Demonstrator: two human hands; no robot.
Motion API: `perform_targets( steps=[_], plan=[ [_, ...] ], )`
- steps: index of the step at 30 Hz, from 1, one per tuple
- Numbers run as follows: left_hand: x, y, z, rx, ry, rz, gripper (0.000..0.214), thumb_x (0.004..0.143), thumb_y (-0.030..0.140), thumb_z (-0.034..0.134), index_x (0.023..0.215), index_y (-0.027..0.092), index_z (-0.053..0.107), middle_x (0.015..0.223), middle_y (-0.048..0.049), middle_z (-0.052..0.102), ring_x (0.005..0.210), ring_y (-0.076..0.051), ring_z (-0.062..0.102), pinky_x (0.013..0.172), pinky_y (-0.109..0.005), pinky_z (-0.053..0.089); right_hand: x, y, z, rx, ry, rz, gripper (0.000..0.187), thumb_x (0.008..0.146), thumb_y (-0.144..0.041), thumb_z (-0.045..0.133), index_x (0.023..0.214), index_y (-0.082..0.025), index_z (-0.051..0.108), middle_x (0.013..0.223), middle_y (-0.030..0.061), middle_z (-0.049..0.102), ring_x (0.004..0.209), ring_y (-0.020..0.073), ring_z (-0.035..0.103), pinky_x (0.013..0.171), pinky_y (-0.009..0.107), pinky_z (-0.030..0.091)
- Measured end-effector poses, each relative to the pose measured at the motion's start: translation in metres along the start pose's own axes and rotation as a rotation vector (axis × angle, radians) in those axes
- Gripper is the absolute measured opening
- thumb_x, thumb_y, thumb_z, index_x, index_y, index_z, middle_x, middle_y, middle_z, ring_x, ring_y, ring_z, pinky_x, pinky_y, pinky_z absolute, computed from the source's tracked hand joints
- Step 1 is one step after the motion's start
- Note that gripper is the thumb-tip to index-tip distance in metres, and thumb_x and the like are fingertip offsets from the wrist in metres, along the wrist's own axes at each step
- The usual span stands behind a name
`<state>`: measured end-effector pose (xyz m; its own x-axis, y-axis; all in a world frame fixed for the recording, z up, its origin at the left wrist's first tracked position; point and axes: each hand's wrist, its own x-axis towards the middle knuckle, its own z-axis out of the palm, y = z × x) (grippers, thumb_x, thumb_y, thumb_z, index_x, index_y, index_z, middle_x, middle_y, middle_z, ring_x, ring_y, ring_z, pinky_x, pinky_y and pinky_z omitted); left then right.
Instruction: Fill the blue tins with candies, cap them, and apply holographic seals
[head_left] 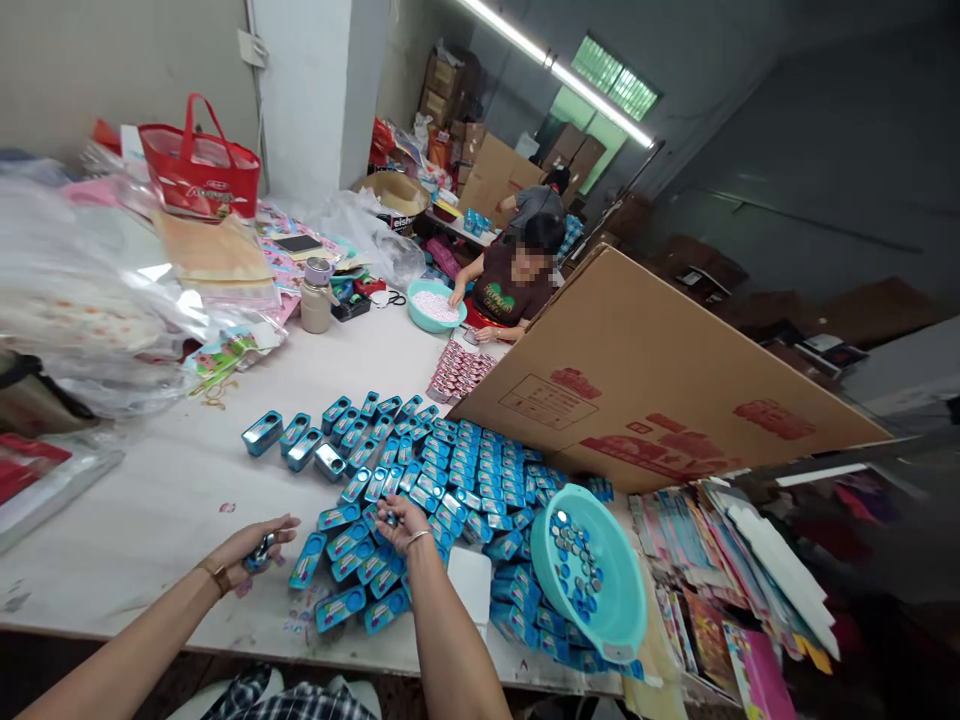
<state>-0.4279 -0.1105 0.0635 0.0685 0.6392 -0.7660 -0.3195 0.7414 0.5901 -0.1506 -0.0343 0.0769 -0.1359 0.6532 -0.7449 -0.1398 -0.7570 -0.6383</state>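
Note:
My left hand is closed round a small shiny metal piece just above the white table, left of the pile. My right hand pinches another small dark metal piece over the heap of several blue tins, which lie spread across the table's middle. Both wrists wear thin bracelets. A tilted teal bowl holding several small round pieces rests on the tins at the right of my right forearm.
A large cardboard box lies tipped at the right. Colourful printed cards are stacked at the far right. A co-worker sits across the table by a teal bowl. A red bag, flask and plastic wrapping crowd the left.

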Motion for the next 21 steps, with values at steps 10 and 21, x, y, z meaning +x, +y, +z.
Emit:
perform_targets(
  steps=[10,21],
  plan=[
    [0.015,0.036,0.005,-0.454,-0.059,-0.001,0.021,0.085,0.018,0.059,0.106,0.015,0.061,0.093,-0.0062,0.063,0.048,-0.004,0.051,0.038,-0.016,0.040,0.031,-0.040,0.023,0.149,-0.022,-0.013,0.018,0.080,-0.013,0.064,0.097,-0.016,0.060,0.092,0.0067,0.072,0.086,0.0150,0.072,0.068,0.023,0.060],
    [0.048,0.050,0.018,-0.056,0.138,0.106,0.027,0.070,0.034,0.068,0.086,0.013,0.064,0.081,-0.0108,0.072,0.043,-0.006,0.039,0.039,-0.020,0.022,0.077,-0.075,0.050,-0.565,0.094,-0.218,0.018,0.095,-0.030,0.051,0.085,-0.017,0.059,0.057,-0.0024,0.062,0.044,0.0101,0.054,0.045,0.018,0.041]
  ],
)
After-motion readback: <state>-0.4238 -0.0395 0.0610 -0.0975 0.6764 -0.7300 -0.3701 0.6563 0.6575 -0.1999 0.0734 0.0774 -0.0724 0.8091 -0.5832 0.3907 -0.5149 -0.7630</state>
